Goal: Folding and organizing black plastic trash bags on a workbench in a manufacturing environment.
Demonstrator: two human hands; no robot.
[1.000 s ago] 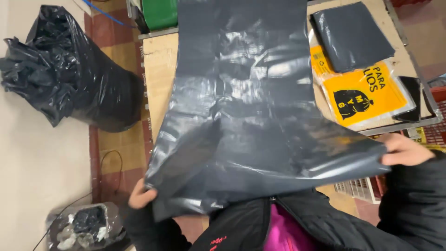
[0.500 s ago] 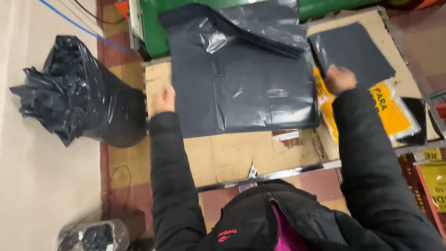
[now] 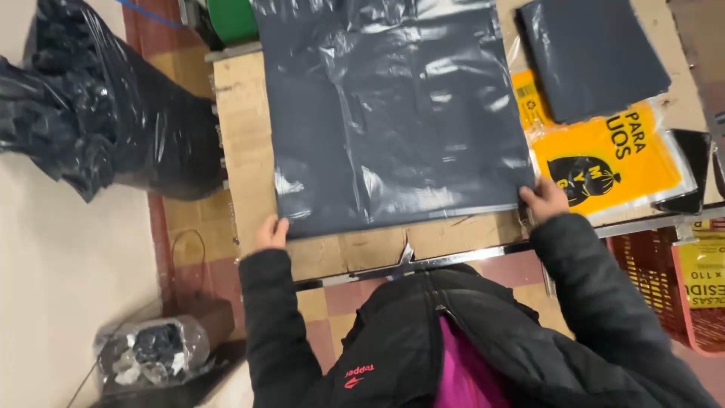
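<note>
Head view looks straight down on a counter [image 3: 249, 143] topped with worn brown cardboard, edged by a metal rail on the near side. Below and to the left, the floor is red and tan tile beside a pale wall or slab. A large stuffed black trash bag [image 3: 98, 121] stands on the floor left of the counter, and a smaller clear bag of dark scraps [image 3: 151, 351] lies near the bottom left. A green bin [image 3: 230, 17] sits at the far edge.

Spread flat across the middle of the counter lies a dark grey plastic bag [image 3: 393, 113], glossy and creased. To its right rests a folded stack of grey bags [image 3: 593, 57], partly over a yellow printed package [image 3: 615, 159]. A red crate [image 3: 664, 295] stands lower right.

Both arms, in black jacket sleeves, reach forward. Left hand [image 3: 270, 233] touches the bag's near left corner; its fingers are curled at the edge, though whether they pinch the plastic cannot be told. Right hand [image 3: 545, 200] has its fingers closed on the near right corner.
</note>
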